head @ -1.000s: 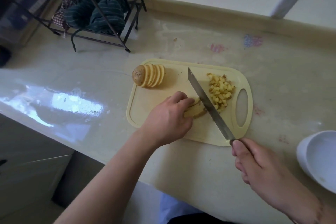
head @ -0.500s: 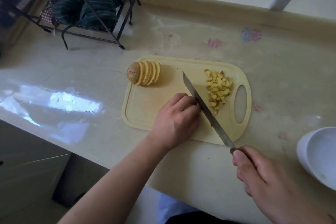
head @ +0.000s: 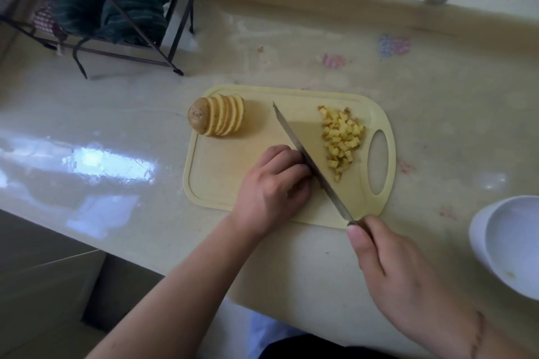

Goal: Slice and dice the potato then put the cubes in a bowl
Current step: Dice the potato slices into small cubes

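Right hand (head: 388, 265) grips knife (head: 312, 166), left hand (head: 274, 181) curled over hidden slices on board (head: 221, 181), cubes (head: 342, 140) piled w/ sliced potato (head: 217, 119) beyond; bowl (head: 513, 242) looks empty, approx. half done.

Whatever lies under the left hand (head: 272, 183) is hidden; knife (head: 309, 160) handle is covered by the right hand (head: 408, 280); bowl (head: 507, 245) is cropped at the right edge.

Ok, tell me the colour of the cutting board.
Pale yellow cutting board, clearest in the head view.
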Demonstrator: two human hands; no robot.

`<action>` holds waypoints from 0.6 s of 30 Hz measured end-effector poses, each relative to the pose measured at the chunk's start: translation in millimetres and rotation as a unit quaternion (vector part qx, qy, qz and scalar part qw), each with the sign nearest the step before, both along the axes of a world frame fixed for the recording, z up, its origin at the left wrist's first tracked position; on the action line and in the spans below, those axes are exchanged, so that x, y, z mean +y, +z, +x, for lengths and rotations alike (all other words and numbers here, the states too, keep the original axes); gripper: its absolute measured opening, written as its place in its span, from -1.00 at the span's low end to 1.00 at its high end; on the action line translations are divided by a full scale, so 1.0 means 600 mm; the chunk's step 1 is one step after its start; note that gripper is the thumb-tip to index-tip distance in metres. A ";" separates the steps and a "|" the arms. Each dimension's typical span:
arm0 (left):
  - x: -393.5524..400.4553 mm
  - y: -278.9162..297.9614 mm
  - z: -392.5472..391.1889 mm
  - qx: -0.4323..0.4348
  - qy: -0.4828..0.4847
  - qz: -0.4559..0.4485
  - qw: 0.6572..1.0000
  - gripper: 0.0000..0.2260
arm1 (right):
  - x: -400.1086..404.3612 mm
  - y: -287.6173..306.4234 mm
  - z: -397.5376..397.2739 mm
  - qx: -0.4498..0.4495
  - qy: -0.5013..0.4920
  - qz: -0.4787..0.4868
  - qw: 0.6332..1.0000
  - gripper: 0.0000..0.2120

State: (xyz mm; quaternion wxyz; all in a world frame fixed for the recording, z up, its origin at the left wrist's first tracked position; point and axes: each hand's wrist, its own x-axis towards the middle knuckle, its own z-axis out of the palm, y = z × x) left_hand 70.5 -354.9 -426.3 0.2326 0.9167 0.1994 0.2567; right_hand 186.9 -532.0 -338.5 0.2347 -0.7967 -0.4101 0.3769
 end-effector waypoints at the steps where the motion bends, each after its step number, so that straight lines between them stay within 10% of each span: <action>1: 0.000 0.000 -0.001 0.000 -0.002 0.003 1.000 -0.95 | 0.001 0.000 0.006 -0.001 -0.011 0.006 1.000 -0.57; 18: -0.005 -0.002 -0.012 -0.009 0.000 0.012 1.000 -0.97 | -0.020 0.019 0.007 0.023 -0.010 0.016 1.000 -0.62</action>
